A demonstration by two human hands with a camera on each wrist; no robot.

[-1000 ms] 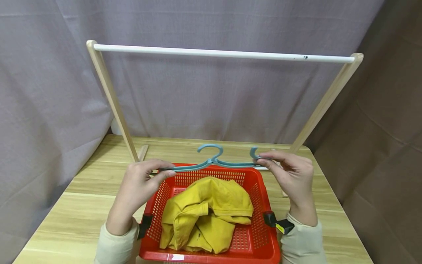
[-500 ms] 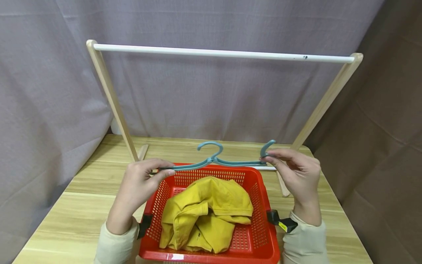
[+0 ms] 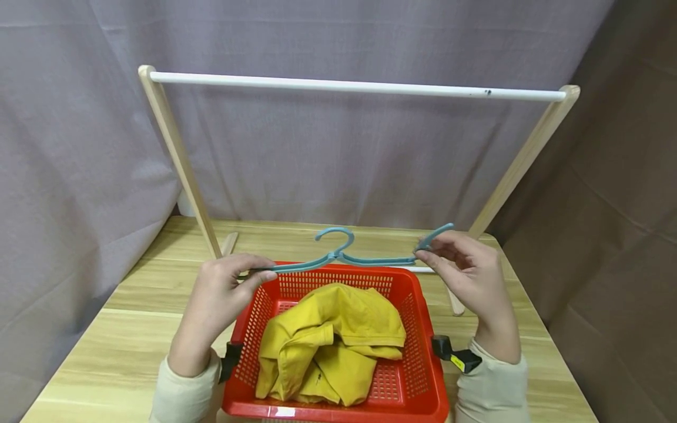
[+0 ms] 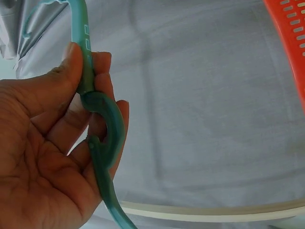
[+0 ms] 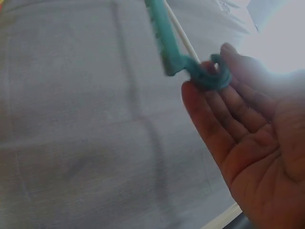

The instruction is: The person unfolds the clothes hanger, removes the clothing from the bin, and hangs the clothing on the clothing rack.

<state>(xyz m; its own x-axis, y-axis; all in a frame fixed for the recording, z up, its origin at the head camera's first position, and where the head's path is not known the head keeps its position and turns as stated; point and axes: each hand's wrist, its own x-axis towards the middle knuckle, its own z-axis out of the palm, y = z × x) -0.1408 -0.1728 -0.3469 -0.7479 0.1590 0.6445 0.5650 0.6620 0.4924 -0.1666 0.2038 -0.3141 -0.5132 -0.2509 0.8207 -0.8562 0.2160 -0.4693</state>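
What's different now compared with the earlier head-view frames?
The end piece of the blue hanger in the right hand has tipped further rightward. Neither hand has visibly let go. The left hand, yellow garment and red basket look practically unmoved.

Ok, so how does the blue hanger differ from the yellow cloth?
The hanger is blue-green; the cloth is yellow. The hanger is slim, with clear curved arms, while the cloth is a bulky, crumpled heap. The hanger is held up in the air; the cloth lies inside the red basket. Neither hangs on the white rail.
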